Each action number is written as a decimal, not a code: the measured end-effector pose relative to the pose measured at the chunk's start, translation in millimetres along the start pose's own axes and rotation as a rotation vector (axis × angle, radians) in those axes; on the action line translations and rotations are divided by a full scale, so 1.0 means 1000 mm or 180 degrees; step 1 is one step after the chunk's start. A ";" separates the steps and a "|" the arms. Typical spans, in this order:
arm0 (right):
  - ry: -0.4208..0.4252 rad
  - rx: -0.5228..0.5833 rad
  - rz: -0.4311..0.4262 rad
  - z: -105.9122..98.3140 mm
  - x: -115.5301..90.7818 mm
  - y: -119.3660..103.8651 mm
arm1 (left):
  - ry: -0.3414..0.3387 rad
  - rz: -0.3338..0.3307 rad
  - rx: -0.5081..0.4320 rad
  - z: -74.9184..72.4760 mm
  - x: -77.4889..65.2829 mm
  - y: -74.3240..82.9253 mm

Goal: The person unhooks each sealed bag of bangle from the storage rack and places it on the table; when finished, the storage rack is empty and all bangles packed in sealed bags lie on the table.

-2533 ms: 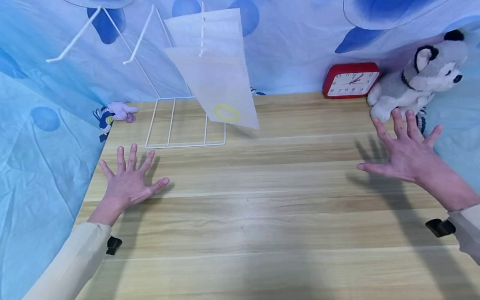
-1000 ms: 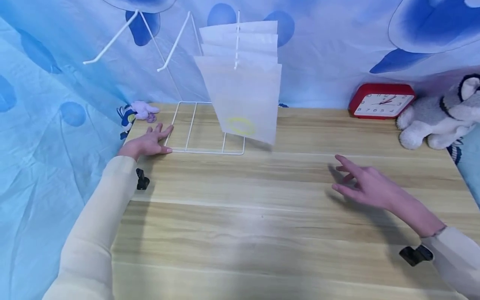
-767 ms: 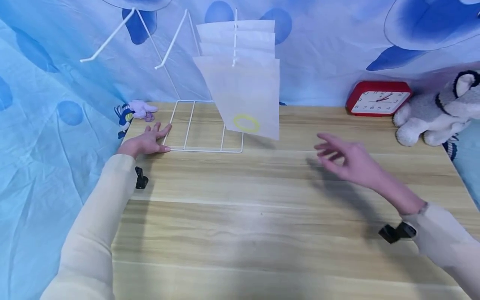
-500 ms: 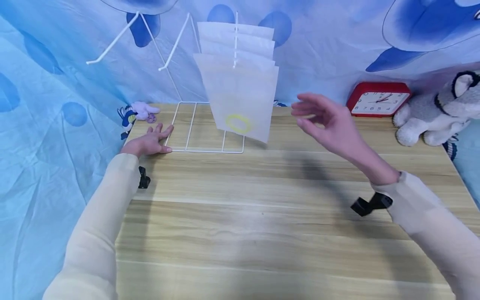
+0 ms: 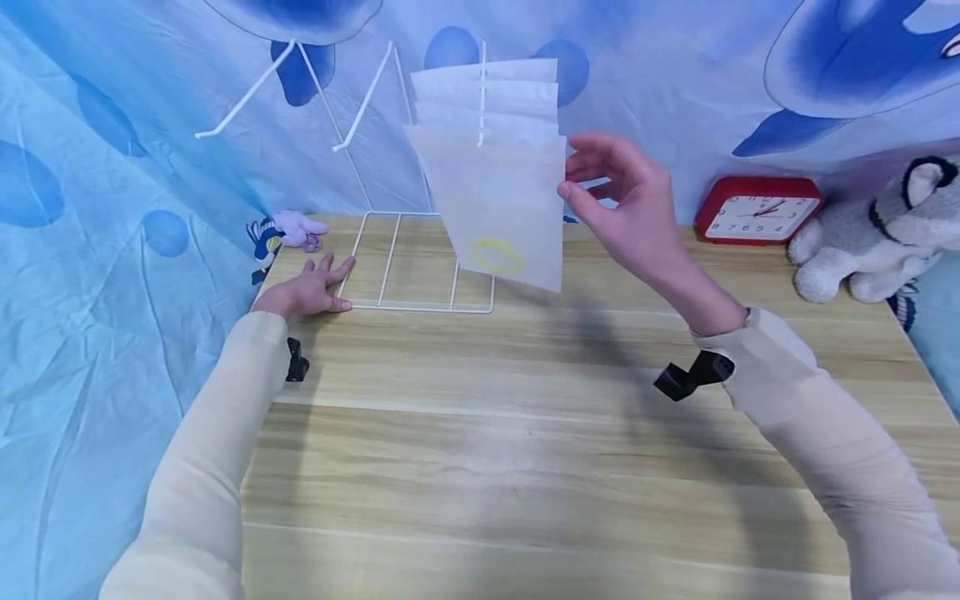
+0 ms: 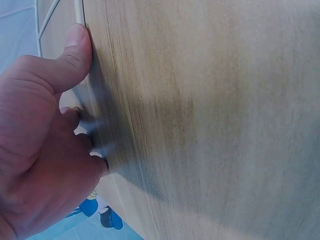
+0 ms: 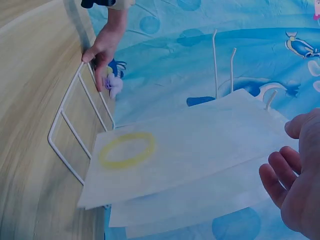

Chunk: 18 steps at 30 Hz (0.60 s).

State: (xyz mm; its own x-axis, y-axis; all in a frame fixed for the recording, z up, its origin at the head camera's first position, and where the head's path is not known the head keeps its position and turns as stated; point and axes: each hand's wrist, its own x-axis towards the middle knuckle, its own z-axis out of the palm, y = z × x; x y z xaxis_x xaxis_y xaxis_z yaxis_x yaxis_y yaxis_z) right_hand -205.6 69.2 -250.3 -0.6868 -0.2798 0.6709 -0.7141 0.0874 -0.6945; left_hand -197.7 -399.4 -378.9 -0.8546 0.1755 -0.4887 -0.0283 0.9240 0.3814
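Note:
At the back left of the table stands a white wire rack [image 5: 397, 308] with upright hooks. Several thin, translucent white sheets [image 5: 502, 192] hang from its right hook, one behind another. A yellow ring [image 5: 497, 257] shows near the front sheet's lower end. My left hand [image 5: 309, 287] rests at the rack's left front corner, thumb on the front wire, fingers spread over the side wire; the left wrist view shows the thumb [image 6: 77, 47] on the wire. My right hand [image 5: 626, 196] is at the sheets' right edge, fingers loosely bent; the right wrist view shows a gap between it and them.
A red clock [image 5: 759, 210] and a grey-and-white plush dog [image 5: 873, 229] sit at the back right. A small purple toy [image 5: 298, 227] lies behind my left hand. Blue patterned cloth [image 5: 637, 75] hangs behind the wooden table [image 5: 525, 467]. Two more hooks [image 5: 367, 100] stick out left of the sheets.
My left hand has gone from above the table to the rack's corner and stayed there. The right hand has moved left and up to the sheets' edge, its fingers drawing in from spread.

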 end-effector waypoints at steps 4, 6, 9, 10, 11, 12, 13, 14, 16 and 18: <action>0.0055 -0.0003 -0.0024 0.004 0.003 -0.001 | -0.0016 0.0037 -0.0025 -0.001 -0.002 0.000; 0.0071 0.0002 -0.0046 0.008 0.005 -0.002 | -0.0031 0.0067 -0.0030 -0.001 -0.003 0.000; 0.0162 0.0049 -0.0093 0.014 0.008 -0.005 | -0.0036 0.0091 -0.0021 -0.001 -0.004 0.000; 0.0195 0.0057 -0.0109 0.016 0.009 -0.006 | -0.0037 0.0080 -0.0026 0.000 -0.005 0.000; 0.0230 0.0056 -0.0119 0.018 0.009 -0.006 | -0.0033 0.0079 -0.0026 0.000 -0.005 0.000; 0.0264 0.0055 -0.0123 0.020 0.010 -0.007 | -0.0027 0.0068 -0.0018 0.001 -0.005 0.000; 0.0286 0.0062 -0.0116 0.022 0.010 -0.007 | -0.0017 0.0058 -0.0013 0.002 -0.004 -0.001; 0.0291 0.0051 -0.0109 0.023 0.011 -0.008 | -0.0011 0.0046 -0.0012 0.002 -0.004 -0.001; 0.0257 0.0073 -0.0053 0.026 0.013 -0.008 | 0.0004 0.0029 0.0006 0.002 -0.004 0.000; 0.0191 0.0138 0.0031 0.027 0.015 -0.008 | 0.0011 0.0024 0.0018 0.001 -0.005 0.000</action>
State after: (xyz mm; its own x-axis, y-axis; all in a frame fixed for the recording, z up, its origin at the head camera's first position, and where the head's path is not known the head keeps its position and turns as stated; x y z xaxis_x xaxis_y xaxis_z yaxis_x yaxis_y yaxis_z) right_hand -206.4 38.6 -241.4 -0.7014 -0.2212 0.6776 -0.7018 0.0481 -0.7107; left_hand -193.0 -399.6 -377.7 -0.8566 0.1813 -0.4831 -0.0189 0.9246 0.3805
